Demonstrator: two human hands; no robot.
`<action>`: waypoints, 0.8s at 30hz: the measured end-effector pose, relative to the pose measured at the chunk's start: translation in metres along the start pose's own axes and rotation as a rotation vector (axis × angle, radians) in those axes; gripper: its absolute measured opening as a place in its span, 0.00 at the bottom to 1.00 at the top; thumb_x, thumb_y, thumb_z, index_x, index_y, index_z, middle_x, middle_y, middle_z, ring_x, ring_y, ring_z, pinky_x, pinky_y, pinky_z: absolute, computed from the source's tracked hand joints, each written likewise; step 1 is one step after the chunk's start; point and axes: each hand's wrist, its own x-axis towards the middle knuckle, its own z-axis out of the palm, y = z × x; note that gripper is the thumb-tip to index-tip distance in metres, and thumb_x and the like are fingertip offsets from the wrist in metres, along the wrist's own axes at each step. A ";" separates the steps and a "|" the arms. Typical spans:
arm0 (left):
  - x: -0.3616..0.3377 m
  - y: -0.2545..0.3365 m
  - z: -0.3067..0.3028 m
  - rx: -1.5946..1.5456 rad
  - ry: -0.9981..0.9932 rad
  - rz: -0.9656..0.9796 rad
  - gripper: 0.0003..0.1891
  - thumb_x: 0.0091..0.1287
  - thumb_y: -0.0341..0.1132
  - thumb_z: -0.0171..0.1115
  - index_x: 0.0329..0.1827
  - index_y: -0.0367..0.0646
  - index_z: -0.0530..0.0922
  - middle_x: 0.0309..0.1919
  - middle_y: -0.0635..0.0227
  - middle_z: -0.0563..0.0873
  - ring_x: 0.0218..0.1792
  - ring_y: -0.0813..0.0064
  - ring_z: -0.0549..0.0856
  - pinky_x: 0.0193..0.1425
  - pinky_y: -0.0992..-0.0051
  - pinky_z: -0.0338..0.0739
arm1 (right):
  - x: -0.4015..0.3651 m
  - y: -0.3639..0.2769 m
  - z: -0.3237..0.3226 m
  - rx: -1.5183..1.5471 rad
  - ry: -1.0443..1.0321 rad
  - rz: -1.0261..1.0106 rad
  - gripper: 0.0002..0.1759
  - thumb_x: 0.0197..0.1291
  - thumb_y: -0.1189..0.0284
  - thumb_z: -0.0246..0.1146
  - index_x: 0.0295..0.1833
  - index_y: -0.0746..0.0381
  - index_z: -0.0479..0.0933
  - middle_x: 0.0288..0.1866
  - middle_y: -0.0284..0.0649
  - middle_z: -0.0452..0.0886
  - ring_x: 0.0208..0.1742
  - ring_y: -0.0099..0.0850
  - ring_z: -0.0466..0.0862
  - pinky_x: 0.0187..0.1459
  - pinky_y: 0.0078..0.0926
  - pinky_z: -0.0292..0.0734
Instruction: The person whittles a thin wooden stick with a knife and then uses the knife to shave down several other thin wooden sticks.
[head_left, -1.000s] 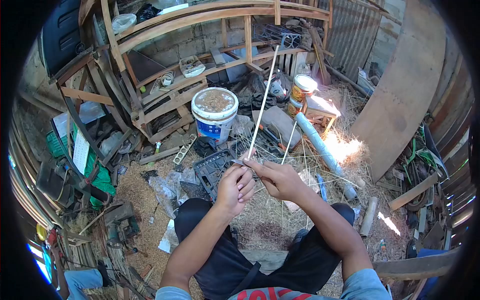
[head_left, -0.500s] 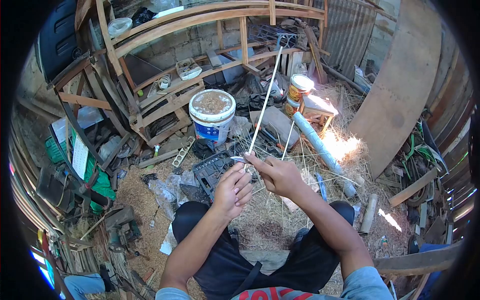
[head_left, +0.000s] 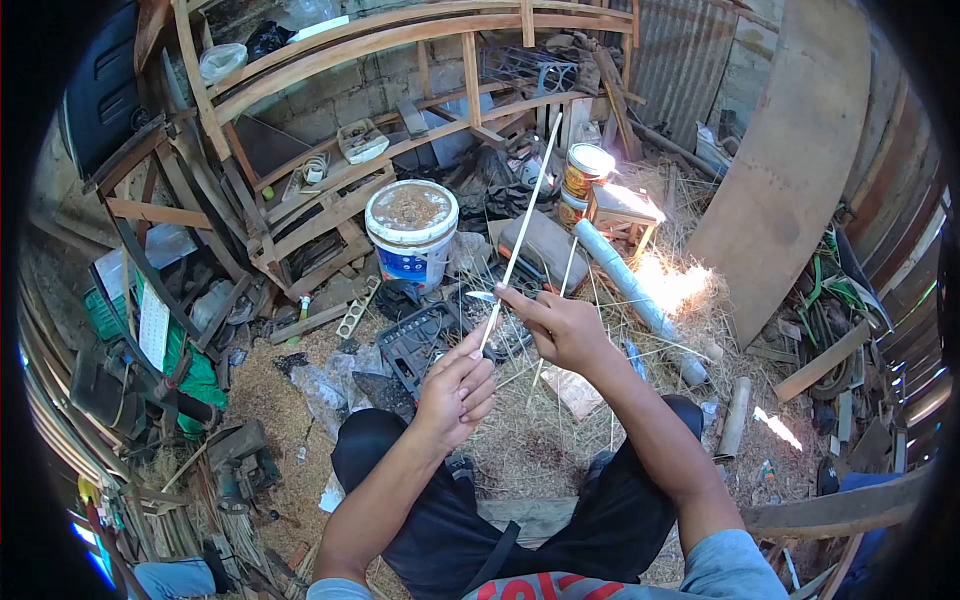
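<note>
A long, thin pale strip (head_left: 527, 225), like split bamboo or cane, slants up and away from my hands. Its near end is pinched in the fingers of my left hand (head_left: 460, 395), which is closed above my left knee. Higher up and to the right, my right hand (head_left: 565, 332) is closed around a small knife; its handle is hidden in the fist. The short, pointed knife blade (head_left: 482, 296) sticks out leftward and lies against the strip. A short length of strip shows between both hands.
A white-and-blue bucket (head_left: 412, 235) of shavings stands ahead, beside an open black tool case (head_left: 425, 345). Yellow cans (head_left: 587, 172), a small wooden stool (head_left: 625, 205) and a grey-blue pipe (head_left: 640, 300) are to the right. Loose strips and shavings litter the floor.
My left hand has moved down, away from the knife, drawing the strip toward me. More strip shows between my hands. The right hand keeps the knife at nearly the same spot.
</note>
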 end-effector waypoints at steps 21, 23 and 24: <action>-0.082 -0.017 -0.028 0.187 -0.001 -0.274 0.28 0.76 0.31 0.40 0.80 0.45 0.52 0.15 0.78 0.60 0.12 0.87 0.58 0.15 0.84 0.57 | -0.005 0.070 -0.012 -0.035 0.128 0.300 0.26 0.63 0.72 0.60 0.67 0.45 0.74 0.30 0.45 0.82 0.32 0.45 0.83 0.35 0.42 0.78; -0.081 -0.009 -0.033 0.337 -0.025 -0.342 0.27 0.77 0.32 0.38 0.80 0.46 0.54 0.15 0.76 0.63 0.12 0.85 0.60 0.16 0.83 0.61 | -0.002 0.060 -0.017 -0.053 0.112 0.288 0.27 0.62 0.72 0.61 0.67 0.45 0.74 0.29 0.45 0.81 0.30 0.45 0.82 0.34 0.42 0.77; -0.075 -0.002 -0.041 0.457 -0.118 -0.348 0.26 0.79 0.35 0.38 0.79 0.45 0.55 0.19 0.70 0.73 0.15 0.81 0.70 0.20 0.81 0.71 | 0.000 0.053 -0.018 -0.046 0.118 0.254 0.27 0.62 0.72 0.61 0.68 0.44 0.74 0.28 0.44 0.80 0.30 0.44 0.82 0.33 0.42 0.77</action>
